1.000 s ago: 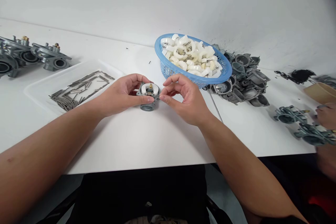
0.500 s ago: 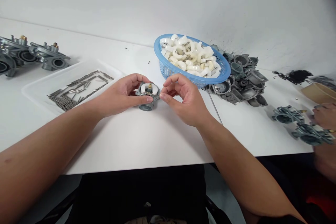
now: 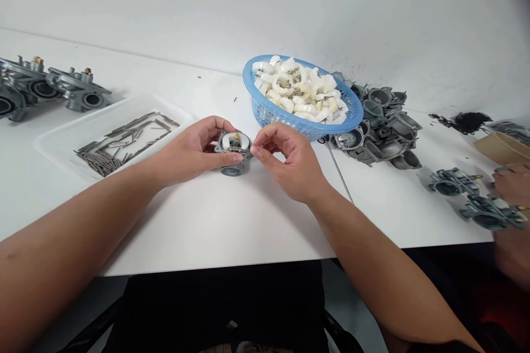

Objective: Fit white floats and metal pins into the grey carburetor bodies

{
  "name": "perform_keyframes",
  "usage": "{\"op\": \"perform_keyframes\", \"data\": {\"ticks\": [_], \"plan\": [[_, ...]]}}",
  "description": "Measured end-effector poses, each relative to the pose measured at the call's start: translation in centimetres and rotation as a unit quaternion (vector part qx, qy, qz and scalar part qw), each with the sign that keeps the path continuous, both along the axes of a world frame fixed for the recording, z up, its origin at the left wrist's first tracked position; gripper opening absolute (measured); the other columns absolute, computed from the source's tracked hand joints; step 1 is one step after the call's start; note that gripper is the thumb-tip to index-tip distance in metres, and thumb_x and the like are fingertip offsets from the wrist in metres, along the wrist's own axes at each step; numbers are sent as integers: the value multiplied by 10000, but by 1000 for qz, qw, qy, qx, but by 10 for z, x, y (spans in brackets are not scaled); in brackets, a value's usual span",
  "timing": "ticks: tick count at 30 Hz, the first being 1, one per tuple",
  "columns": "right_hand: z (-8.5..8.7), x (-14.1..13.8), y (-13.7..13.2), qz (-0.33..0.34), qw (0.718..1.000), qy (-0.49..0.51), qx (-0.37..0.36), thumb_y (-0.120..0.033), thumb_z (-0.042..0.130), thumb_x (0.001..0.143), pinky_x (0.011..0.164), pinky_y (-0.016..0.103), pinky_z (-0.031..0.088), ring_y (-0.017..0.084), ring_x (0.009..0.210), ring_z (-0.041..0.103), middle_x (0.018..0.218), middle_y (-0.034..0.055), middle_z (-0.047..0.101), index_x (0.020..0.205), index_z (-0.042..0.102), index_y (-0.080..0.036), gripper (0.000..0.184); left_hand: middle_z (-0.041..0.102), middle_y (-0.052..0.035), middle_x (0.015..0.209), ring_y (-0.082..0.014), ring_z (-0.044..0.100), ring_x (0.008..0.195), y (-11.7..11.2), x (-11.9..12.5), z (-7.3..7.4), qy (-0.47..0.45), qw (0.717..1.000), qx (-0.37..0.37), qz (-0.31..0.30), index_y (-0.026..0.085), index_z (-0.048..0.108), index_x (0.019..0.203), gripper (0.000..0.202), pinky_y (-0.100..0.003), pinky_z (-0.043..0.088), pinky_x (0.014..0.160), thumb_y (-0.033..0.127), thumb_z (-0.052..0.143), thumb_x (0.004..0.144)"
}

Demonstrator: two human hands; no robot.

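A grey metal carburetor body (image 3: 232,170) rests on the white table, with a white float (image 3: 227,144) and a brass piece seated in its upper side. My left hand (image 3: 199,146) is closed round its left side, the thumb lying along the front. At the right edge of the body, my right hand (image 3: 285,157) is closed in a pinch, thumb against forefinger. Whatever sits between those fingertips is too small or hidden to make out.
A white tray (image 3: 53,146) of metal pins lies left. Behind, a blue basket (image 3: 285,122) holds white floats, beside a heap of metal bowls (image 3: 389,121). Carburetor bodies (image 3: 80,88) stand far left, others (image 3: 451,182) at right near another person's hand (image 3: 513,182).
My right thumb and forefinger have come together in a pinch at the carburetor's right edge; they were further apart before. My left hand keeps its hold.
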State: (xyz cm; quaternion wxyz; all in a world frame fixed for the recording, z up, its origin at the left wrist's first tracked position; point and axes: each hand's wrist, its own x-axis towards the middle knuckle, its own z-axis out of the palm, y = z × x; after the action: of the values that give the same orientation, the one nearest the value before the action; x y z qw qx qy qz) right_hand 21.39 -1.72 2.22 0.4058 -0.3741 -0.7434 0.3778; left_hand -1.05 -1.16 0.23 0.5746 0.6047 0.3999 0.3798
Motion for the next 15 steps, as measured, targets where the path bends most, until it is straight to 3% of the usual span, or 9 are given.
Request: {"op": "perform_keyframes", "data": {"ticks": [15], "plan": [[-2,0,0,16,1000,4,-20,-305,699,912,741,285,513,146,866,615,897,-7,637,960,616,-220,129,643,-6,962,-163,637,873,-1,0,2,-9,1000,-30,0,241,621,1157,465,-361,534,791,377,878,794]]}}
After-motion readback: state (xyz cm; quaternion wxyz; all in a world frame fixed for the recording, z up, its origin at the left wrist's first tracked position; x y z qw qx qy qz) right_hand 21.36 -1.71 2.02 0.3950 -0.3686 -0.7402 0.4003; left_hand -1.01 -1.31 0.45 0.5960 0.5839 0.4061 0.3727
